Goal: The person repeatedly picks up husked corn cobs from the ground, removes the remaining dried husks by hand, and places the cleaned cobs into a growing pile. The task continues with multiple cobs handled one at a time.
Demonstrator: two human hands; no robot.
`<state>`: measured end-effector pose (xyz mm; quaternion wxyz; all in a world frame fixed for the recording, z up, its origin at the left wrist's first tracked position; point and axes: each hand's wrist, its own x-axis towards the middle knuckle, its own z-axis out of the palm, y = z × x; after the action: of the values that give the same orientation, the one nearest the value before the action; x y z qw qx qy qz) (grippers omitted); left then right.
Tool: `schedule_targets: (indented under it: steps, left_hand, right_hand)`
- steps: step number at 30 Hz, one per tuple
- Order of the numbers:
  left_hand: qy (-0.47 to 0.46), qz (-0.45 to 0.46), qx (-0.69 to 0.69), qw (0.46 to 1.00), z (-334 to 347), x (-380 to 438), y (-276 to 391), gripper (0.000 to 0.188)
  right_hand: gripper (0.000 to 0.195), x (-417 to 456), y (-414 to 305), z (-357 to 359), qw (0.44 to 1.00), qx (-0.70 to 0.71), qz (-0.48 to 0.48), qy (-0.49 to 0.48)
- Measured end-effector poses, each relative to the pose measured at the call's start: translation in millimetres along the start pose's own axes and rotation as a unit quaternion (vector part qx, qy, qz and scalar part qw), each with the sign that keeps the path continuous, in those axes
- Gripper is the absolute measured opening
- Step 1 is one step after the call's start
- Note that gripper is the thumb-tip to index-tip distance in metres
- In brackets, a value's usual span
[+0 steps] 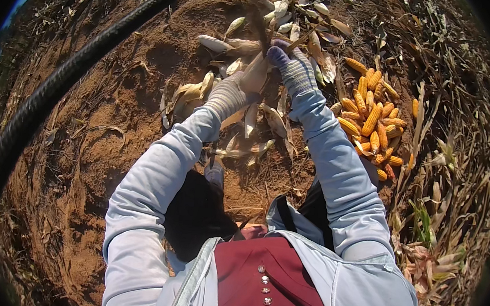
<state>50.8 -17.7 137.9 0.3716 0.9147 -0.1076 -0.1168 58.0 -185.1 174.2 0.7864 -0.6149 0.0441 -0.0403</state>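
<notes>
My left hand [228, 94], in a striped knit glove, grips an ear of corn in its pale dry husk [255, 73], tip pointing away from me. To its right, my right hand [297, 68], in a matching glove with purple fingertips, is curled close to the ear's upper end. Blur and the glove hide whether husk is pinched in those fingers. A dark brown blurred streak [260, 19] rises above the ear's tip. Loose husks [274, 119] lie on the soil below and around both hands.
Several unhusked ears [281, 8] lie beyond my hands. A heap of bare yellow corn cobs [372, 120] sits to the right. Dry cornstalks [453, 171] cover the ground at far right. Reddish-brown soil [109, 154] spreads leftward. A black braided cable [69, 67] crosses the upper left.
</notes>
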Motion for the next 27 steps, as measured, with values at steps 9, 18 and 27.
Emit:
schedule_targets:
  steps: [9, 18, 27]
  left_hand:
    - [0.049, -0.050, 0.092, 0.993, 1.2, -13.5, 32.9, 0.053]
    - [0.117, -0.061, 0.086, 0.988, 23.5, -7.0, 34.4, 0.043]
    - [0.055, 0.072, -0.029, 0.995, 32.1, 8.7, 19.0, 0.029]
  right_hand:
    - [0.032, 6.0, 16.6, -13.9, 0.924, -0.379, -0.037, -0.035]
    - [0.039, -0.7, 9.3, -8.7, 0.934, -0.355, 0.043, 0.031]
    - [0.037, 26.3, 35.2, -22.1, 0.809, -0.580, 0.017, -0.091]
